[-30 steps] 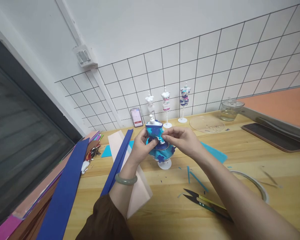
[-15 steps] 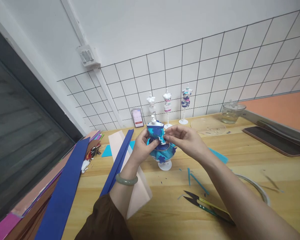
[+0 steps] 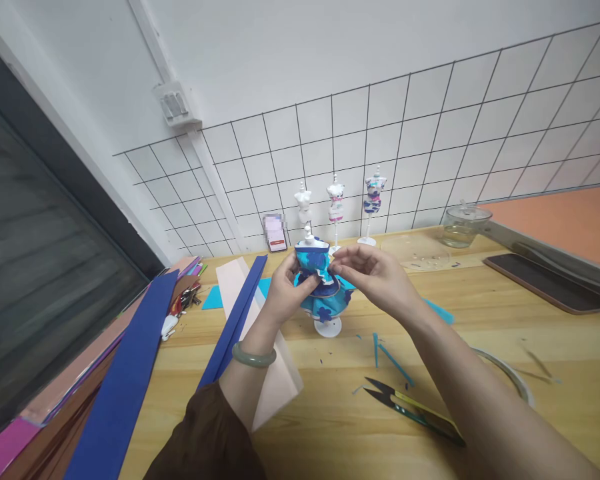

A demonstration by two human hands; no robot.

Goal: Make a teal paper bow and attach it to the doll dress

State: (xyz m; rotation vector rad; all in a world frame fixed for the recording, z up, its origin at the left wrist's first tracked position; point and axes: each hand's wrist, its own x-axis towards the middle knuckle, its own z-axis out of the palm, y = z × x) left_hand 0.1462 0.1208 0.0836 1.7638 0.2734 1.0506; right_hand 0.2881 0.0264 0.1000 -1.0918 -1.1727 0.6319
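Observation:
A small mannequin [image 3: 307,235] stands upright on a round white base [image 3: 328,327], wearing a blue dress [image 3: 314,259] with a flared turquoise skirt and dark blue flower shapes. My left hand [image 3: 291,290] is closed around the left side of its bodice, the thumb pressing on the front at the waist. At the right side of the bodice, thumb and forefinger of my right hand [image 3: 367,270] are pinched together, beside a white-edged ruffle [image 3: 324,276]. Whatever lies between those fingertips is too small to make out. My left wrist carries a green bangle [image 3: 254,356].
Thread snips [image 3: 413,413] lie front right near turquoise scraps [image 3: 395,363]. Behind stand several-coloured mannequins [image 3: 335,197], a phone [image 3: 276,235] and a glass pot [image 3: 460,227]. Dark blue strips [image 3: 125,373] and pale pink material [image 3: 277,387] lie left. A dark phone [image 3: 545,280] rests right.
My right fingertips have shifted slightly right, away from the ruffle. The left hand keeps its hold on the mannequin, and the view has shifted a little.

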